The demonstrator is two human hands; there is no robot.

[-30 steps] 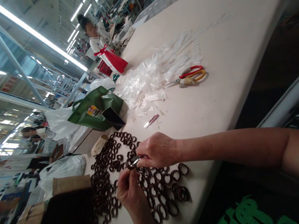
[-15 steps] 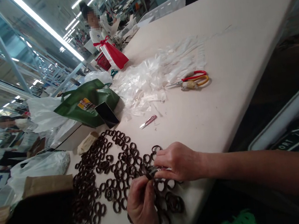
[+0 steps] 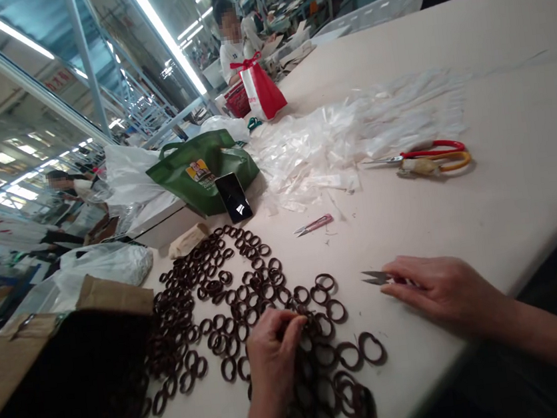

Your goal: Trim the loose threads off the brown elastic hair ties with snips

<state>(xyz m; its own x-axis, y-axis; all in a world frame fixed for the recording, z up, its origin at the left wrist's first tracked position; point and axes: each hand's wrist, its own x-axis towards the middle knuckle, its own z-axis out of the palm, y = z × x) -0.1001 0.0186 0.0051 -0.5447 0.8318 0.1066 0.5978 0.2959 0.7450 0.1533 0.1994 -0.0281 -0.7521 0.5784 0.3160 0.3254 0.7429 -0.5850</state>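
Several dark brown elastic rings point(image 3: 218, 296) lie spread over the near left of the white table point(image 3: 510, 209). My left hand point(image 3: 275, 353) is down among the rings with its fingertips pinched together on one of them. My right hand point(image 3: 441, 288) rests on the table to the right of the rings. Its fingers lie over a small pair of metal snips point(image 3: 374, 278), whose blades poke out to the left.
Pink snips point(image 3: 314, 225), red-and-yellow scissors point(image 3: 433, 156) and a heap of clear plastic strips point(image 3: 350, 133) lie further back. A phone point(image 3: 234, 197) leans on a green bag point(image 3: 198, 168). A cardboard box point(image 3: 47, 343) stands at left, a red bag point(image 3: 263, 93) and a person point(image 3: 233, 36) far back.
My hands were together over the rings, the snips at a ring held by the left. The right hand has drawn away to the right with the snips; the left has dropped onto the pile.
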